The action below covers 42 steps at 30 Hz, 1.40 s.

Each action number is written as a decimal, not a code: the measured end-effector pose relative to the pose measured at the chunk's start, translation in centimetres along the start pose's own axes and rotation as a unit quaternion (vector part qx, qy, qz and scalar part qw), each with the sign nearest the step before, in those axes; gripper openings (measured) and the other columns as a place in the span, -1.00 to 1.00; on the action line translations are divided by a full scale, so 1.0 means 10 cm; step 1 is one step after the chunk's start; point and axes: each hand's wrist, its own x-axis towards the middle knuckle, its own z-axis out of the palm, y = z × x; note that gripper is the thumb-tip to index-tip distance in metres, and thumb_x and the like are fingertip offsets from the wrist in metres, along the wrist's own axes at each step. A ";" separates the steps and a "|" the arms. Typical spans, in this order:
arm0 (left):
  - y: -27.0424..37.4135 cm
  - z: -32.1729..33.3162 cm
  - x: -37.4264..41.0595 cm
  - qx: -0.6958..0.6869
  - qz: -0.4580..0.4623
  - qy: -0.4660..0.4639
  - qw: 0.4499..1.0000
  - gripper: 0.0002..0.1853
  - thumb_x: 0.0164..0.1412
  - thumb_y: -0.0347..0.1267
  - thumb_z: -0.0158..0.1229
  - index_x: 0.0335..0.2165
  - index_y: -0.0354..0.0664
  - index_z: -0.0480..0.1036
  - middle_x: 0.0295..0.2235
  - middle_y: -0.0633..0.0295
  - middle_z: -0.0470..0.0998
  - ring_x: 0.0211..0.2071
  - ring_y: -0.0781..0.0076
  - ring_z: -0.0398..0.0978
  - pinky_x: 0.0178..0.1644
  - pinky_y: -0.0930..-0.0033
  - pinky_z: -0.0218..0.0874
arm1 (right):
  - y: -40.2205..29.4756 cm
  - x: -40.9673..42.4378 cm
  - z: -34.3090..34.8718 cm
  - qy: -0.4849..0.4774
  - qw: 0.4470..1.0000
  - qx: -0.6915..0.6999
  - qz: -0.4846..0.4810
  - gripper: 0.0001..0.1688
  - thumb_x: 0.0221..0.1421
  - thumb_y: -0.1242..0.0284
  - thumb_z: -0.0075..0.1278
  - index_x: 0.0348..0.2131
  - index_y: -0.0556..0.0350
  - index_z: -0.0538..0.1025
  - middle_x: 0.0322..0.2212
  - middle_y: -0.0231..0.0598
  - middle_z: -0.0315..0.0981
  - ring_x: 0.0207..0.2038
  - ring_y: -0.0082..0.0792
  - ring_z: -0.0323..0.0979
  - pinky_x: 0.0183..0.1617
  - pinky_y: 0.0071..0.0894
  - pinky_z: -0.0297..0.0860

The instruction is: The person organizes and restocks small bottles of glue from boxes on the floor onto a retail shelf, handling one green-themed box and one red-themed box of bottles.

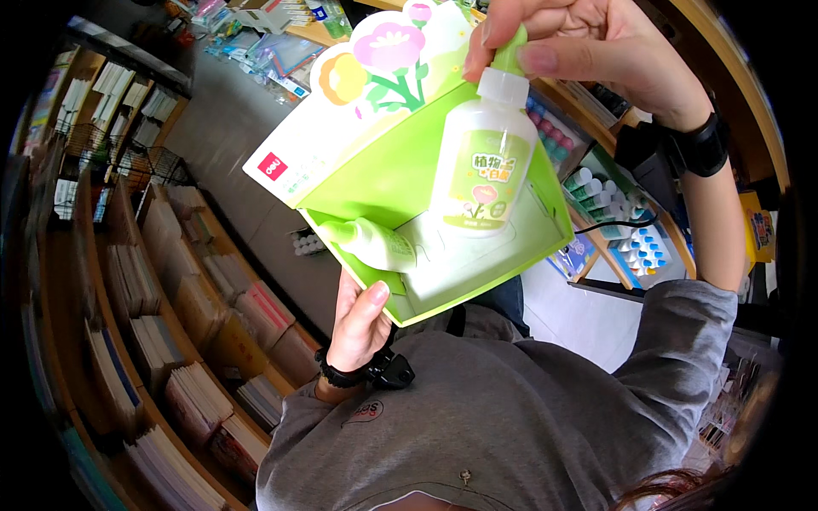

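Observation:
My left hand (364, 313) grips the near left corner of a green cardboard display box (361, 169), thumb on the rim. The box's raised back panel bears printed flowers and a Deli logo. Inside, a white glue bottle with a green cap (383, 246) leans on its side against the left wall. My right hand (569, 45) pinches the green nozzle cap of a second white glue bottle (486, 166) between thumb and fingers. That bottle hangs nearly upright over the box, its flowered label facing me. Whether its base touches the box floor I cannot tell.
Wooden shelves packed with books (198, 396) line the left side. To the right, a rack holds several green-labelled glue sticks (594, 191) and blue-capped bottles (642, 252). Plastic-wrapped goods (255, 57) lie at the top left. A thin black cable (620, 223) runs right of the box.

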 end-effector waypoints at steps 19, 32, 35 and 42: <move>-0.06 0.06 -0.01 0.015 0.046 0.043 0.998 -0.40 0.14 -0.20 0.07 0.03 -0.36 0.13 -0.16 0.08 0.42 -0.31 0.45 0.44 -0.31 0.48 0.33 | 0.10 -0.04 0.00 -0.013 0.994 -0.029 -0.102 -0.78 0.02 0.62 0.05 -0.26 0.30 0.54 -0.29 -0.26 0.53 -0.35 -0.70 0.42 -0.25 -0.80 0.33; -0.18 -0.03 0.03 -0.015 -0.009 -0.036 0.999 -0.30 0.14 -0.43 0.03 0.18 -0.23 -0.09 0.10 0.16 0.17 0.11 0.39 0.17 0.17 0.32 0.04 | -0.13 -0.33 0.51 0.033 0.965 -0.233 -0.113 -0.81 0.07 0.51 0.01 -0.27 0.21 0.52 -0.43 -0.29 0.51 -0.41 -0.58 0.43 -0.36 -0.67 0.35; -0.20 -0.03 0.04 -0.011 -0.005 -0.041 0.999 -0.29 0.13 -0.42 0.04 0.18 -0.21 -0.09 0.10 0.17 0.18 0.11 0.39 0.19 0.16 0.32 0.06 | -0.21 -0.29 0.41 0.035 0.972 -0.221 -0.071 -0.80 0.08 0.47 0.01 -0.28 0.21 0.52 -0.47 -0.31 0.50 -0.45 -0.60 0.42 -0.40 -0.69 0.34; -0.12 0.04 -0.01 -0.007 -0.001 0.005 1.000 -0.25 0.13 -0.35 0.07 0.18 -0.26 -0.12 0.11 0.11 0.16 0.11 0.32 0.19 0.15 0.27 0.09 | -0.47 -0.16 0.37 0.004 0.983 -0.181 0.033 -0.78 0.11 0.39 0.03 -0.31 0.20 0.54 -0.56 -0.37 0.49 -0.54 -0.66 0.40 -0.48 -0.74 0.32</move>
